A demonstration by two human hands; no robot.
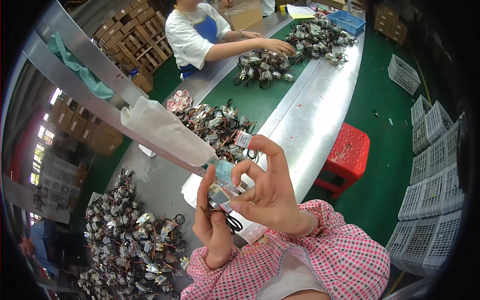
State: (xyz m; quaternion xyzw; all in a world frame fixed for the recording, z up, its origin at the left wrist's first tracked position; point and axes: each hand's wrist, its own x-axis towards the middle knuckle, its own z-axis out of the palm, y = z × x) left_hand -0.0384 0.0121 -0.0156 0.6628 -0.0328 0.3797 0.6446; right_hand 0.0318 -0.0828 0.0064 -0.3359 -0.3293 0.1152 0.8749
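In front of my chest, both hands meet at a small metal part (218,194) with a looped black wire (233,222). My left hand (215,232) is closed round its left side, thumb and fingers gripping it. My right hand (272,197) has its thumb pressed against the part's right side, where a small white label shows. On the raised index fingertip of the same hand sticks another label (243,139), white with a red edge. Just beyond the hands are a light-blue piece (223,170) and white paper (190,190), both partly hidden.
Heaps of wired metal parts lie at lower left (132,235), beyond my hands (215,122) and farther up the table (320,40). A metal rail (95,107) draped with white sheet (165,130) crosses at left. A co-worker reaches into one heap. Right: red stool (348,152), white crates (430,200).
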